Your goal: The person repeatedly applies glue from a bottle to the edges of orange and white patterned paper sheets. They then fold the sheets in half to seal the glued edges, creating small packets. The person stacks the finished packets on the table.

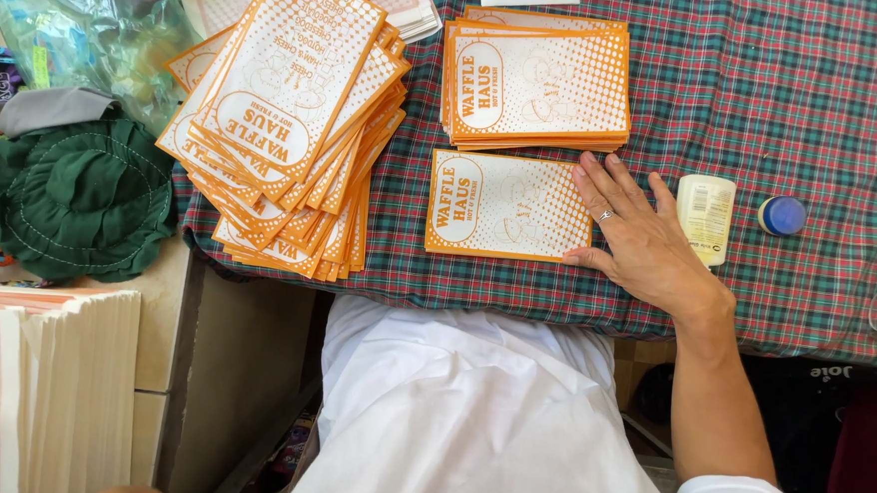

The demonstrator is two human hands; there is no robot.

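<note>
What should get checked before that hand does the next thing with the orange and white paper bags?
1. Right hand flat on the single paper bag, fingers on its right edge: ok.
2. Single bag lies flat and apart from the neat stack behind it: ok.
3. Neat stack squared up: ok.
4. Fanned pile on the left is slipping, its lower bags hanging over the edge of the plaid cloth: not ok.
5. Cream bottle and blue cap sit close beside the right hand: ok, but near.
6. Left hand: cannot tell, out of view.
</note>
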